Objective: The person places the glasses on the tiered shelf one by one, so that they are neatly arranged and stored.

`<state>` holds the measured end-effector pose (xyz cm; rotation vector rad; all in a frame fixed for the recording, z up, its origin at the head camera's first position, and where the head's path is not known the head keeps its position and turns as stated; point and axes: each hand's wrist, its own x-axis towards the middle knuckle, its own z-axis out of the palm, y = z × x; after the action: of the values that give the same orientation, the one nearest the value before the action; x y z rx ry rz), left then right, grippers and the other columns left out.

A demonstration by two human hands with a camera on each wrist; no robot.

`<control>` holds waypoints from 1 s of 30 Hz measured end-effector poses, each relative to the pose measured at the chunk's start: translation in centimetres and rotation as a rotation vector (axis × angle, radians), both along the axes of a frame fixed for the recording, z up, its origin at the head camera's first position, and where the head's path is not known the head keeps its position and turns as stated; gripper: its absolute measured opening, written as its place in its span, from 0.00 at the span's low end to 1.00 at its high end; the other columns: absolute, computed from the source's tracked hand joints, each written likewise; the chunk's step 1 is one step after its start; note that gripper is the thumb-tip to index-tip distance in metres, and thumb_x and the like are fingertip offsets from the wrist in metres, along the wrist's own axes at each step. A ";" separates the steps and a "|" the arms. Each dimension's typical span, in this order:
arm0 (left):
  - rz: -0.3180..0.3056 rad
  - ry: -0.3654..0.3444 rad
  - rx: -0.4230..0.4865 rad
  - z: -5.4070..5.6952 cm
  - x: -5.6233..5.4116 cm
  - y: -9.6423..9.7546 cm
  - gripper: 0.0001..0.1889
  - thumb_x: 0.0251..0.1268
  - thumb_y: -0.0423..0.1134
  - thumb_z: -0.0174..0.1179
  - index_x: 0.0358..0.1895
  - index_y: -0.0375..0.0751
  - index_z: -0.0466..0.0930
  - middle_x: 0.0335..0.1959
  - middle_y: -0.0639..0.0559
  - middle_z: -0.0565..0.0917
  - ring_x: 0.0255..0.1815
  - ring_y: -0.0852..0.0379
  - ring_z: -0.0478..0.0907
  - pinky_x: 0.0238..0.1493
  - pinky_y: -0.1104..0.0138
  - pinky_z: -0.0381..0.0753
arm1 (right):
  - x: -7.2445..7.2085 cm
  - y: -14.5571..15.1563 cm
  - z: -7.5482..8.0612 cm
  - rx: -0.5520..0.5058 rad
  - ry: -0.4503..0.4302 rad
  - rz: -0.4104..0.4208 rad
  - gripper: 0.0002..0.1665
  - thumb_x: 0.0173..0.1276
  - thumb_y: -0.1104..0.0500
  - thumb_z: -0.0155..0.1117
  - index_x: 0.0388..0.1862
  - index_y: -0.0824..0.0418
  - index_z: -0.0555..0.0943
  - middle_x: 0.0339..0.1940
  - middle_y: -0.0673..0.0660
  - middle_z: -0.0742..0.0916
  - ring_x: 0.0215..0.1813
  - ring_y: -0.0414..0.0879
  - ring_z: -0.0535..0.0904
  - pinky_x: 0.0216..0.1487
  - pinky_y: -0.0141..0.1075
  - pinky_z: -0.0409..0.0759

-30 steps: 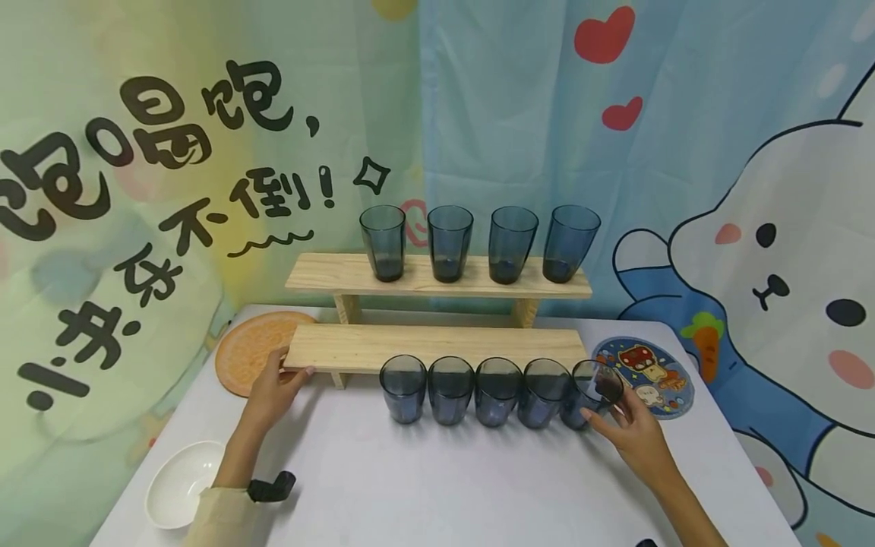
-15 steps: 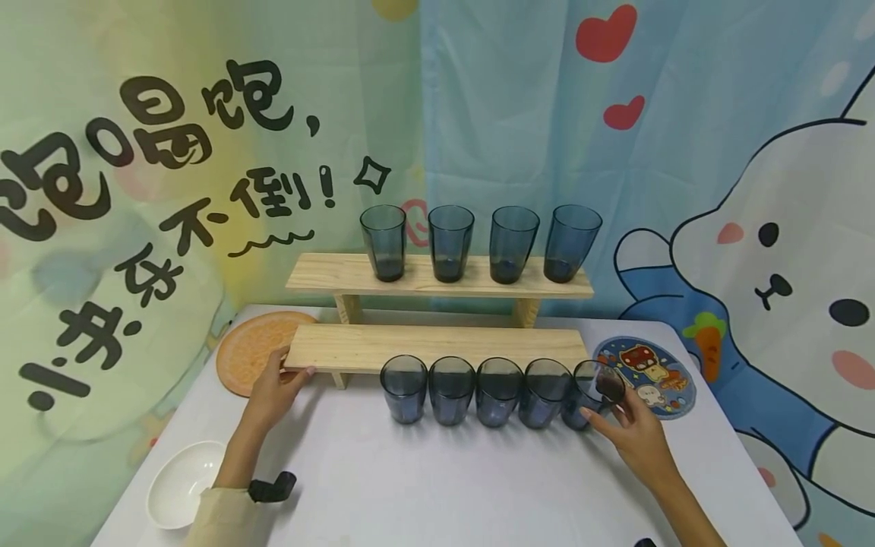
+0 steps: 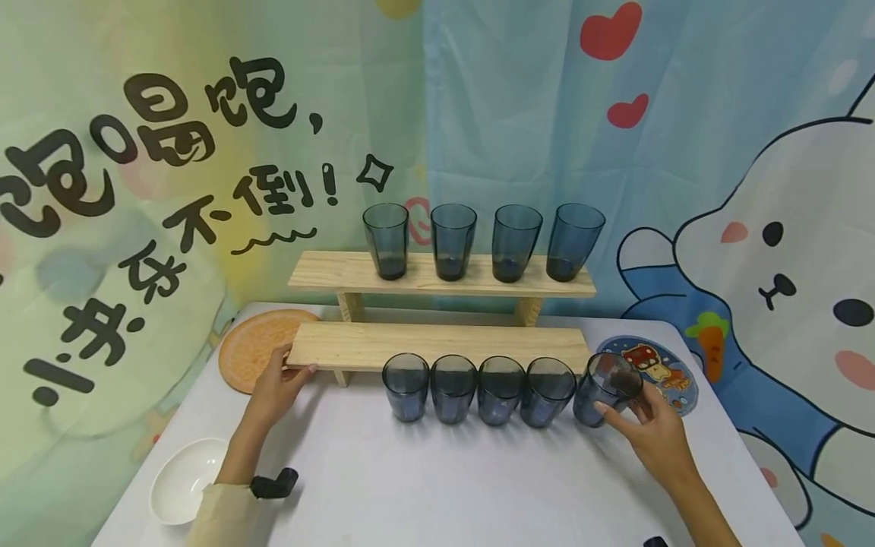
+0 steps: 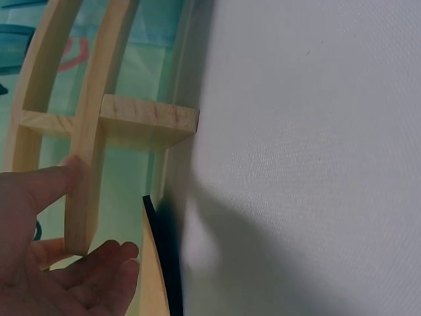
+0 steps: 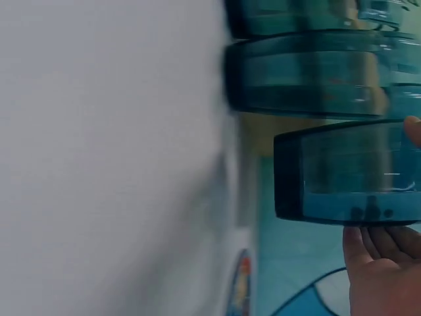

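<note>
My left hand (image 3: 275, 391) grips the left end of the lower board of a two-tier wooden shelf (image 3: 437, 343). In the left wrist view its thumb lies on one face of the board (image 4: 84, 204) and the fingers reach round the end. With my right hand (image 3: 659, 439) I hold a blue-grey drinking glass (image 3: 596, 395) between thumb and fingers. The right wrist view has this glass (image 5: 348, 172) raised a little off the table, its base apart from the surface. Several matching glasses (image 3: 501, 391) stand upright in a row left of it, before the lower board.
Several more glasses (image 3: 451, 243) stand along the upper board (image 3: 328, 272). An orange round mat (image 3: 249, 353) lies behind my left hand, a blue patterned mat (image 3: 673, 380) beyond my right. A white bowl (image 3: 184, 482) sits at the left table edge. A printed curtain (image 3: 492, 114) hangs behind.
My right hand has lifted the rightmost glass and shifted it slightly right, opening a gap from the row. The left hand stays on the board. The head view has shifted slightly.
</note>
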<state>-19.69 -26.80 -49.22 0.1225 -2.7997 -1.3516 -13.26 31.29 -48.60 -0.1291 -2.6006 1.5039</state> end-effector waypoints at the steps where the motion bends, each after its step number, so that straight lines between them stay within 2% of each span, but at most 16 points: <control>1: -0.001 0.001 0.004 0.0 0.0 0.0 0.37 0.81 0.43 0.61 0.79 0.30 0.53 0.71 0.19 0.70 0.70 0.27 0.76 0.69 0.40 0.77 | 0.0 0.0 0.4 0.012 0.007 -0.006 0.51 0.72 0.48 0.75 0.82 0.67 0.61 0.80 0.72 0.68 0.79 0.73 0.64 0.69 0.19 0.67; 8: -0.005 -0.004 0.020 -0.1 -0.2 0.0 0.36 0.81 0.42 0.62 0.80 0.31 0.54 0.72 0.21 0.70 0.70 0.28 0.76 0.68 0.41 0.78 | 0.0 0.2 4.2 0.095 0.109 -0.030 0.47 0.73 0.50 0.74 0.81 0.66 0.64 0.78 0.72 0.71 0.78 0.75 0.65 0.68 0.20 0.67; 13: -0.013 0.000 0.015 -0.2 -0.4 -0.1 0.37 0.81 0.43 0.61 0.80 0.30 0.53 0.72 0.20 0.69 0.70 0.27 0.76 0.68 0.41 0.78 | -0.6 -0.2 7.0 0.119 0.161 -0.038 0.41 0.74 0.50 0.73 0.77 0.67 0.68 0.76 0.71 0.74 0.78 0.74 0.66 0.67 0.21 0.65; 15: -0.015 0.007 0.013 -0.2 -0.4 -0.1 0.37 0.81 0.43 0.61 0.79 0.29 0.53 0.72 0.19 0.69 0.69 0.26 0.76 0.68 0.41 0.78 | -1.0 -0.6 7.9 0.129 0.186 -0.030 0.40 0.74 0.51 0.74 0.76 0.66 0.69 0.73 0.69 0.76 0.77 0.69 0.70 0.64 0.19 0.68; 17: -0.012 0.007 0.016 -0.2 -0.4 -0.2 0.37 0.80 0.43 0.62 0.79 0.30 0.54 0.72 0.20 0.70 0.69 0.27 0.76 0.68 0.41 0.78 | -1.5 -1.1 8.6 0.133 0.214 -0.018 0.39 0.73 0.52 0.74 0.76 0.65 0.70 0.69 0.69 0.79 0.73 0.59 0.78 0.60 0.16 0.72; 20: -0.009 0.010 0.015 -0.2 -0.4 -0.2 0.37 0.80 0.42 0.62 0.79 0.30 0.54 0.72 0.20 0.70 0.69 0.27 0.76 0.68 0.41 0.78 | -2.3 -2.3 9.6 0.124 0.234 0.011 0.38 0.72 0.53 0.75 0.74 0.65 0.71 0.66 0.68 0.80 0.71 0.53 0.81 0.56 0.15 0.73; 21: -0.008 0.010 0.013 -0.2 -0.3 -0.2 0.37 0.80 0.42 0.62 0.80 0.31 0.54 0.72 0.20 0.70 0.69 0.27 0.76 0.68 0.41 0.78 | -2.6 -2.7 9.9 0.109 0.232 0.025 0.38 0.72 0.54 0.75 0.74 0.66 0.71 0.66 0.68 0.80 0.72 0.54 0.80 0.57 0.15 0.73; 24: -0.004 0.010 0.015 -0.2 -0.2 -0.1 0.36 0.80 0.42 0.62 0.80 0.31 0.54 0.71 0.20 0.71 0.69 0.28 0.76 0.68 0.41 0.78 | -3.4 -4.3 10.7 0.057 0.218 0.085 0.39 0.72 0.54 0.75 0.75 0.67 0.70 0.72 0.68 0.77 0.78 0.64 0.72 0.64 0.19 0.71; 27: 0.000 0.009 0.017 -0.2 -0.2 -0.2 0.36 0.80 0.42 0.62 0.79 0.31 0.54 0.71 0.20 0.72 0.69 0.28 0.77 0.68 0.41 0.77 | -4.2 -6.0 11.1 0.001 0.212 0.146 0.40 0.72 0.54 0.75 0.75 0.67 0.70 0.73 0.65 0.77 0.78 0.66 0.71 0.68 0.21 0.69; 30: 0.000 0.009 0.021 -0.1 -0.1 -0.2 0.36 0.80 0.41 0.62 0.79 0.31 0.54 0.71 0.20 0.71 0.69 0.28 0.77 0.68 0.41 0.77 | -5.0 -7.7 11.2 -0.038 0.214 0.204 0.41 0.72 0.53 0.76 0.76 0.67 0.70 0.74 0.64 0.77 0.78 0.63 0.71 0.70 0.21 0.69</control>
<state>-19.81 -26.97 -49.36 0.1168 -2.7783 -1.3780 -18.30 23.64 -37.41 0.2868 -2.4762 1.5342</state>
